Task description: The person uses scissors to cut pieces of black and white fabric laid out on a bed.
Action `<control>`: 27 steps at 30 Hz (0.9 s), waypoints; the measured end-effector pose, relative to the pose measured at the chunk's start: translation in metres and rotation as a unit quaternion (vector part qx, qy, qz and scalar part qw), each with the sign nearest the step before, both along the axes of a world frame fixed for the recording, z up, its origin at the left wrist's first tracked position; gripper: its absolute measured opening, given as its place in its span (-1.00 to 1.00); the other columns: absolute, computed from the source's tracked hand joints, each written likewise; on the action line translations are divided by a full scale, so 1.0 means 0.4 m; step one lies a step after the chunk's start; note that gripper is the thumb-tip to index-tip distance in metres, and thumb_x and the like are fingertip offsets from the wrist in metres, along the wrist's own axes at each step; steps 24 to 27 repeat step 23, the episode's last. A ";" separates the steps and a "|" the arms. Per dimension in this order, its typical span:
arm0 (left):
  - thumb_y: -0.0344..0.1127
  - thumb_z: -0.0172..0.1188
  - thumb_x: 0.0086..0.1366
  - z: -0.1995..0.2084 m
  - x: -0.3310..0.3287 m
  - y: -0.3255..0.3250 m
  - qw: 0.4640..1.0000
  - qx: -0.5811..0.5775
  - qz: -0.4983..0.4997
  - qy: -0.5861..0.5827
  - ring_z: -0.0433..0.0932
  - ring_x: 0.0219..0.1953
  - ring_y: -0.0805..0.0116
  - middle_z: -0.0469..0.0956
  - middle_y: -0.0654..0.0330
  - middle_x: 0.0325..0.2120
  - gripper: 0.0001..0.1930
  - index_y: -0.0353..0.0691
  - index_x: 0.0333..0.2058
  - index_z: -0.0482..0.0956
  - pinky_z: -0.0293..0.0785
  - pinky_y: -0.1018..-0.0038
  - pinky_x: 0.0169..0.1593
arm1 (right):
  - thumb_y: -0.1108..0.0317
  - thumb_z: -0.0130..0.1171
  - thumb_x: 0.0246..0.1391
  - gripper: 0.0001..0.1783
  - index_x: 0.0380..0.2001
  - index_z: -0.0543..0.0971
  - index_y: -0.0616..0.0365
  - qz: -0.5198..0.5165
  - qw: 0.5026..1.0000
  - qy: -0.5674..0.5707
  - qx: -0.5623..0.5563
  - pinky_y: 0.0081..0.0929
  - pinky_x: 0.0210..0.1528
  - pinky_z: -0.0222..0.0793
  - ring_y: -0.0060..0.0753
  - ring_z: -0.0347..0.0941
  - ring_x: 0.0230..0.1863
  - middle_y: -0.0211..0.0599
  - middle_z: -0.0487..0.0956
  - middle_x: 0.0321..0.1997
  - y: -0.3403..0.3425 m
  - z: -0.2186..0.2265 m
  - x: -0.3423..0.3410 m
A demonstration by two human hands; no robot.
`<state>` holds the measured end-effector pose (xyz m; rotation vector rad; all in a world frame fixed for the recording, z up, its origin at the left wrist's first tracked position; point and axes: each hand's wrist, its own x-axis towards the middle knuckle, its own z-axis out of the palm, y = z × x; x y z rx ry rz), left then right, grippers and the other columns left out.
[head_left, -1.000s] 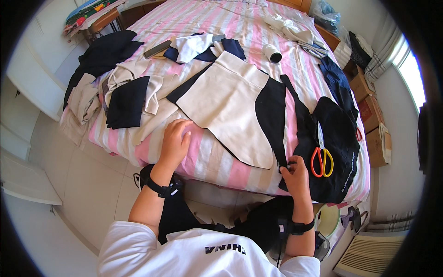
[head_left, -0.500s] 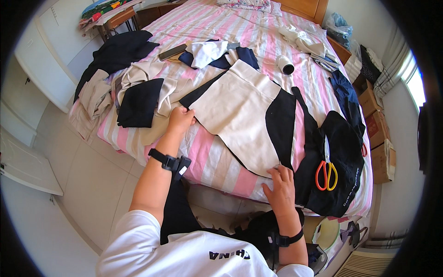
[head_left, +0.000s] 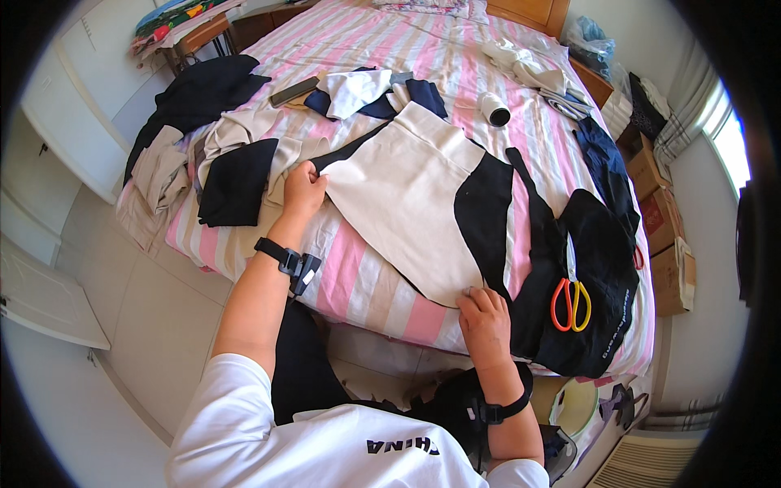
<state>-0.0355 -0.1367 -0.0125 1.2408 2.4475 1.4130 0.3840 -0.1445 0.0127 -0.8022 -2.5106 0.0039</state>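
A beige cloth piece [head_left: 403, 195], wide at the top and narrowing to a rounded lower end, lies over a black cloth piece [head_left: 488, 215] near the bed's front edge. The black shows along the right side and at the upper left. My left hand [head_left: 304, 193] pinches the left corner of the cloth. At the beige piece's lower end, my right hand [head_left: 486, 325] is closed with its fingertips on the edge. To the right, scissors [head_left: 570, 305] with one orange and one yellow handle loop rest on a black garment [head_left: 602, 276].
Folded black cloth [head_left: 237, 183] and beige clothes lie left on the striped bed [head_left: 350, 281]. White and navy cloths [head_left: 354, 91] and a dark flat object [head_left: 294, 92] are beyond. A white cylinder [head_left: 493, 109] lies farther right. Cardboard boxes [head_left: 663, 215] stand beside the bed.
My left hand has drawn the corner outward and away from me, and the beige lower-left edge looks straighter. My right fingers have come closer together at the lower end. The view has shifted slightly.
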 end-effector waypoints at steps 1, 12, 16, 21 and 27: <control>-0.38 0.29 0.08 -0.004 -0.002 0.000 1.000 -0.001 0.000 0.000 0.51 -0.57 0.33 0.53 0.16 -0.61 -0.81 -0.30 -0.48 0.44 0.42 0.39 -0.41 | 0.47 0.16 -0.20 -0.76 -0.34 0.56 0.10 0.001 1.000 -0.002 0.007 -0.32 -0.01 0.36 -0.25 0.43 -0.08 -0.34 0.51 -0.18 0.000 0.001 0.001; -0.36 0.22 0.22 0.075 0.031 -0.056 0.940 0.004 -0.041 -0.338 0.42 -0.64 0.54 0.49 0.29 -0.60 -0.86 -0.24 -0.43 0.46 0.40 0.62 -0.54 | 0.47 0.17 -0.21 -0.79 -0.38 0.55 0.09 0.010 0.999 0.037 0.003 -0.30 -0.01 0.35 -0.26 0.45 -0.12 -0.36 0.53 -0.23 0.000 0.020 0.018; -0.35 0.19 0.25 0.046 0.022 -0.063 0.939 0.004 -0.072 -0.336 0.46 -0.56 0.54 0.51 0.26 -0.54 -0.87 -0.25 -0.40 0.46 0.45 0.62 -0.45 | 0.47 0.20 -0.22 -0.81 -0.40 0.55 0.10 0.014 1.000 0.020 0.003 -0.28 -0.01 0.34 -0.25 0.46 -0.14 -0.33 0.54 -0.24 -0.007 0.024 0.017; -0.32 0.13 0.32 0.017 0.087 -0.130 0.901 0.029 -0.119 -0.416 0.56 -0.46 0.46 0.56 0.17 -0.42 -0.83 -0.33 -0.29 0.45 0.54 0.56 -0.36 | 0.42 0.26 -0.11 -0.85 -0.39 0.57 0.11 0.028 0.993 0.038 -0.109 -0.24 -0.02 0.33 -0.15 0.45 -0.14 -0.27 0.54 -0.24 -0.001 0.082 -0.004; -0.31 0.12 0.33 0.011 0.103 -0.134 0.888 0.033 -0.126 -0.441 0.57 -0.44 0.44 0.56 0.16 -0.41 -0.82 -0.34 -0.26 0.45 0.56 0.55 -0.33 | 0.41 0.25 -0.09 -0.86 -0.38 0.57 0.11 0.025 0.987 0.040 -0.152 -0.23 -0.01 0.33 -0.12 0.45 -0.13 -0.27 0.54 -0.23 0.021 0.112 -0.017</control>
